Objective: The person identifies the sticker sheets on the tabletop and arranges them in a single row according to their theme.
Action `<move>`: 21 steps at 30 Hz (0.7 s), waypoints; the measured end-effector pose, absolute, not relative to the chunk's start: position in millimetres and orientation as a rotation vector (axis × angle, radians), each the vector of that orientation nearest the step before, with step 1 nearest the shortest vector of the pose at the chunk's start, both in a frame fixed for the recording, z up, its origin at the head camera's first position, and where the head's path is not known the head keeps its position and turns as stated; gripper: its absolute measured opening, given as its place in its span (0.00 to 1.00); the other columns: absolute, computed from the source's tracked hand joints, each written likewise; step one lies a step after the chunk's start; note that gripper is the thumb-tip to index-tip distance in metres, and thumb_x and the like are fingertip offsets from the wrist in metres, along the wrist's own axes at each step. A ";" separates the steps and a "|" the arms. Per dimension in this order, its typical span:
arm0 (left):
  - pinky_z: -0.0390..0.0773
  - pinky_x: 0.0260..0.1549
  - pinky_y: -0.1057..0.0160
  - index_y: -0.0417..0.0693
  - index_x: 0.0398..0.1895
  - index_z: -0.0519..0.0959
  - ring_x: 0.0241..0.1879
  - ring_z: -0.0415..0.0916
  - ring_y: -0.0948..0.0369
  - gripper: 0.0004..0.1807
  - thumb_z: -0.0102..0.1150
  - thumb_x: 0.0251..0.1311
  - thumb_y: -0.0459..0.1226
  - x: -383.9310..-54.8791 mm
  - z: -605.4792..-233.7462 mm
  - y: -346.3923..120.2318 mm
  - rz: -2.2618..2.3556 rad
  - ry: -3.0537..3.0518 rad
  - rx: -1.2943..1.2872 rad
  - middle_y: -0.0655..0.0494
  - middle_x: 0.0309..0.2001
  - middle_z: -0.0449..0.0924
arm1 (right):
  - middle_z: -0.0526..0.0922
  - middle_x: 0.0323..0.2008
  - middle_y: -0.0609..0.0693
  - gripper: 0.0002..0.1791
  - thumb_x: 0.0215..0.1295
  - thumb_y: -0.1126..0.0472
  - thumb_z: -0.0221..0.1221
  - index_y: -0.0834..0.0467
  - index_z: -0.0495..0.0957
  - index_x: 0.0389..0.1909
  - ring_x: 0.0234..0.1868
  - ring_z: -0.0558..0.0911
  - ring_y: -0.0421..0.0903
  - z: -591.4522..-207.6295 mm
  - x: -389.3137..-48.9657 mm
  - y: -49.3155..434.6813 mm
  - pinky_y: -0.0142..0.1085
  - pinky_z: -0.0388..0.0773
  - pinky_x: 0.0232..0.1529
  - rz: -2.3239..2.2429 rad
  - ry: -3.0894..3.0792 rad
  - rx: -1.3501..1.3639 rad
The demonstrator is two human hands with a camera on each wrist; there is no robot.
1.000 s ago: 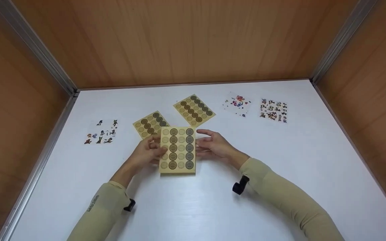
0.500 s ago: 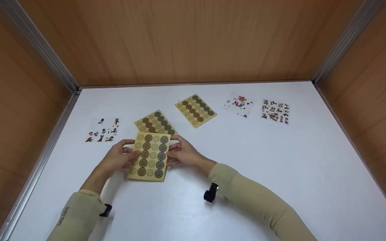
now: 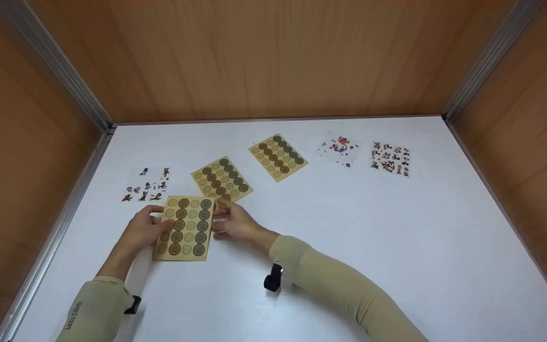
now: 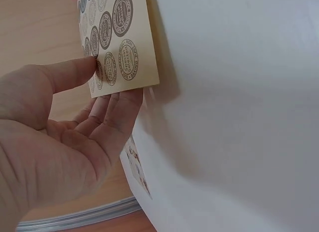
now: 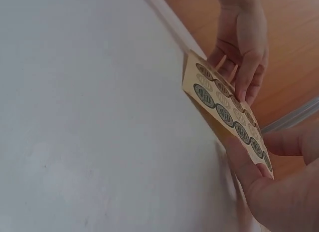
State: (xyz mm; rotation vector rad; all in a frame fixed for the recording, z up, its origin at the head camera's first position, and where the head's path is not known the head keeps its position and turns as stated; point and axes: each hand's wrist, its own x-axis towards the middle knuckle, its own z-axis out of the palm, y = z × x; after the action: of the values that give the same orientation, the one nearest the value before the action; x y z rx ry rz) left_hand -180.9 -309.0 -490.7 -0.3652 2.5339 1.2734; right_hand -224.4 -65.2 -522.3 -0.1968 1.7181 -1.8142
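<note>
A kraft-coloured sticker sheet (image 3: 192, 232) with rows of round seals is tilted up over the white table. My left hand (image 3: 146, 228) pinches its left side, thumb on the printed face and fingers underneath, as the left wrist view shows. At the opposite edge is my right hand (image 3: 238, 221); in the right wrist view its fingers (image 5: 241, 162) lie along the sheet's edge with the thumb (image 5: 284, 142) on the other side. Just behind, a second kraft sticker sheet (image 3: 230, 178) lies flat, its near corner partly hidden by the held one.
Farther back lies another kraft sticker sheet (image 3: 278, 157). Clear sheets with small colourful figures rest at the left (image 3: 147, 185) and far right (image 3: 390, 159), with a clear sheet of bright little stickers (image 3: 341, 145) between. Wooden walls (image 3: 273, 57) enclose the white table (image 3: 373, 228).
Both hands have carried the held sheet left and slightly toward me, uncovering more of the sheet behind it. My right hand has come in from beside the edge to hold it.
</note>
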 end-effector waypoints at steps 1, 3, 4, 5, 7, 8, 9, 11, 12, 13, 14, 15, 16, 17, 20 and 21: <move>0.78 0.29 0.64 0.34 0.71 0.61 0.34 0.77 0.58 0.33 0.60 0.70 0.41 -180.8 -491.5 -310.1 1.261 2.544 -0.372 0.46 0.41 0.78 | 0.77 0.55 0.54 0.45 0.65 0.76 0.61 0.60 0.52 0.80 0.48 0.84 0.50 -523.7 -224.1 -67.2 0.41 0.86 0.47 -1.806 1.728 -0.207; 0.78 0.29 0.65 0.33 0.71 0.61 0.35 0.76 0.58 0.33 0.60 0.70 0.41 -180.8 -492.8 -311.9 1.238 2.556 -0.382 0.46 0.41 0.78 | 0.78 0.56 0.54 0.44 0.64 0.77 0.61 0.62 0.54 0.79 0.50 0.84 0.49 -526.1 -223.4 -71.0 0.39 0.86 0.47 -1.791 1.759 -0.229; 0.77 0.28 0.65 0.33 0.71 0.61 0.34 0.76 0.58 0.34 0.60 0.70 0.41 -180.9 -493.0 -312.8 1.223 2.565 -0.386 0.45 0.41 0.78 | 0.78 0.57 0.55 0.43 0.64 0.77 0.61 0.62 0.55 0.78 0.50 0.84 0.49 -526.3 -223.0 -72.6 0.38 0.86 0.47 -1.782 1.779 -0.245; 0.77 0.28 0.65 0.33 0.71 0.61 0.34 0.76 0.58 0.34 0.60 0.70 0.41 -181.0 -493.1 -313.7 1.206 2.574 -0.390 0.45 0.42 0.78 | 0.78 0.58 0.55 0.42 0.64 0.77 0.61 0.62 0.56 0.78 0.51 0.84 0.48 -526.6 -222.6 -74.0 0.38 0.85 0.47 -1.767 1.804 -0.270; 0.77 0.28 0.65 0.31 0.71 0.60 0.34 0.76 0.58 0.34 0.60 0.70 0.42 -180.9 -492.7 -316.9 1.159 2.611 -0.382 0.43 0.43 0.78 | 0.77 0.61 0.56 0.40 0.65 0.77 0.61 0.62 0.59 0.77 0.49 0.84 0.47 -525.7 -222.1 -76.7 0.36 0.85 0.46 -1.709 1.878 -0.345; 0.77 0.28 0.65 0.30 0.70 0.60 0.34 0.75 0.58 0.35 0.60 0.70 0.42 -180.9 -492.5 -318.4 1.139 2.628 -0.379 0.42 0.44 0.78 | 0.77 0.63 0.57 0.40 0.65 0.76 0.61 0.62 0.60 0.77 0.48 0.84 0.45 -524.7 -222.1 -77.9 0.35 0.85 0.45 -1.660 1.924 -0.402; 0.76 0.28 0.64 0.29 0.70 0.60 0.34 0.75 0.58 0.35 0.60 0.70 0.42 -181.0 -492.4 -320.2 1.118 2.646 -0.373 0.41 0.44 0.78 | 0.77 0.64 0.56 0.39 0.65 0.75 0.61 0.61 0.60 0.77 0.46 0.83 0.44 -523.2 -222.3 -79.2 0.33 0.85 0.43 -1.600 1.976 -0.461; 0.76 0.28 0.64 0.28 0.70 0.60 0.34 0.75 0.58 0.35 0.60 0.70 0.42 -180.6 -492.3 -324.1 1.075 2.674 -0.363 0.40 0.45 0.78 | 0.77 0.64 0.55 0.39 0.66 0.72 0.62 0.60 0.61 0.77 0.44 0.82 0.42 -521.2 -222.4 -81.4 0.30 0.83 0.42 -1.450 2.087 -0.617; 0.76 0.28 0.64 0.27 0.69 0.60 0.33 0.75 0.58 0.36 0.60 0.70 0.42 -180.3 -492.5 -326.4 1.055 2.683 -0.358 0.39 0.45 0.79 | 0.78 0.63 0.55 0.37 0.67 0.70 0.63 0.60 0.63 0.76 0.44 0.82 0.41 -520.2 -222.3 -83.0 0.29 0.82 0.43 -1.363 2.146 -0.715; 0.76 0.28 0.63 0.27 0.70 0.60 0.33 0.76 0.57 0.36 0.60 0.69 0.42 -180.0 -492.8 -327.9 1.050 2.678 -0.362 0.38 0.45 0.79 | 0.79 0.62 0.54 0.36 0.67 0.69 0.64 0.61 0.64 0.75 0.45 0.81 0.41 -519.9 -222.0 -84.8 0.27 0.80 0.44 -1.278 2.200 -0.818; 0.77 0.29 0.63 0.27 0.70 0.60 0.33 0.77 0.57 0.36 0.60 0.69 0.41 -179.7 -493.1 -329.1 1.058 2.662 -0.369 0.37 0.46 0.80 | 0.80 0.60 0.53 0.34 0.67 0.67 0.64 0.62 0.66 0.74 0.46 0.81 0.41 -519.5 -221.2 -86.9 0.27 0.79 0.46 -1.197 2.252 -0.921; 0.79 0.30 0.63 0.27 0.70 0.59 0.34 0.77 0.57 0.36 0.60 0.69 0.41 -179.5 -493.5 -330.4 1.066 2.648 -0.373 0.36 0.47 0.80 | 0.81 0.59 0.52 0.34 0.67 0.64 0.66 0.62 0.68 0.72 0.49 0.81 0.41 -519.2 -219.6 -88.9 0.26 0.76 0.51 -1.101 2.308 -1.017; 0.80 0.30 0.63 0.27 0.71 0.59 0.35 0.78 0.57 0.36 0.60 0.69 0.41 -179.3 -493.8 -331.4 1.077 2.634 -0.377 0.35 0.48 0.80 | 0.80 0.60 0.52 0.34 0.67 0.61 0.67 0.62 0.69 0.72 0.53 0.79 0.42 -519.2 -217.3 -90.7 0.27 0.72 0.57 -0.995 2.364 -1.104; 0.81 0.31 0.63 0.27 0.71 0.59 0.35 0.78 0.57 0.36 0.60 0.69 0.40 -179.2 -493.8 -332.0 1.089 2.622 -0.383 0.35 0.49 0.80 | 0.79 0.62 0.52 0.32 0.67 0.58 0.67 0.60 0.71 0.70 0.58 0.77 0.43 -519.3 -214.5 -92.9 0.28 0.69 0.62 -0.878 2.423 -1.176; 0.82 0.32 0.61 0.27 0.71 0.59 0.37 0.79 0.54 0.36 0.60 0.69 0.39 -179.3 -493.5 -331.8 1.095 2.624 -0.374 0.34 0.50 0.79 | 0.73 0.69 0.49 0.31 0.67 0.48 0.67 0.52 0.74 0.68 0.69 0.69 0.46 -519.8 -205.2 -99.2 0.36 0.64 0.68 -0.549 2.559 -1.300; 0.82 0.34 0.59 0.26 0.70 0.60 0.38 0.79 0.53 0.35 0.60 0.69 0.39 -179.3 -493.4 -331.3 1.076 2.640 -0.364 0.34 0.50 0.79 | 0.69 0.71 0.48 0.31 0.67 0.46 0.66 0.50 0.74 0.69 0.72 0.66 0.46 -520.0 -202.4 -100.9 0.38 0.62 0.70 -0.447 2.586 -1.321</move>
State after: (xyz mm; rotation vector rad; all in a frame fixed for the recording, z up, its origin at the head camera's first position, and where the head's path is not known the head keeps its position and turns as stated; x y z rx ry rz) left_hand -179.3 -331.3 -493.4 -0.3644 2.6396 1.0762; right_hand -202.4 -100.9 -520.0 -1.3211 2.5860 -0.4467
